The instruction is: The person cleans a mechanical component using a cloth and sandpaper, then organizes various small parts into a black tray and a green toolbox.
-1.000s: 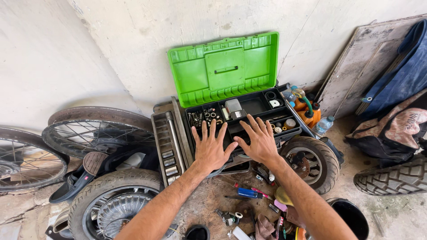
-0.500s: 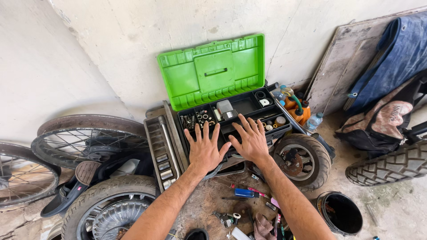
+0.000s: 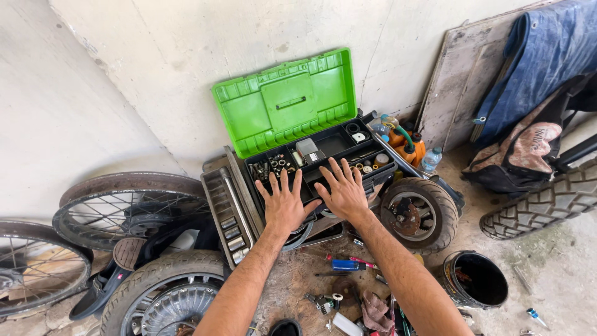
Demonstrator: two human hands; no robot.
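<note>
Toolbox (image 3: 311, 149) sits open on the floor against the wall, green lid (image 3: 286, 102) leaning back, its black tray (image 3: 339, 144) full of small sockets and fittings. We have both hands flat over the front of that tray: the left hand (image 3: 284, 202) spread with fingers (image 3: 274, 185) wide apart, the right hand (image 3: 344, 190) just beside it, fingers splayed the same way, and neither has hold of anything. We judge this a search through the tray, or a press on it, and to do it well we would keep the palms light so the tray does not tip on what lies beneath. The box rests partly on a small wheel (image 3: 413, 214) and a socket case (image 3: 227, 208), so its footing looks uneven; we would steady one edge with the left hand while the right picks. Loose parts near the front rim could roll out, so we would lift pieces straight up and not sweep them. Screwdrivers (image 3: 345, 264) lie on the floor near our forearms, and a black bucket (image 3: 476, 280) stands to the right.
</note>
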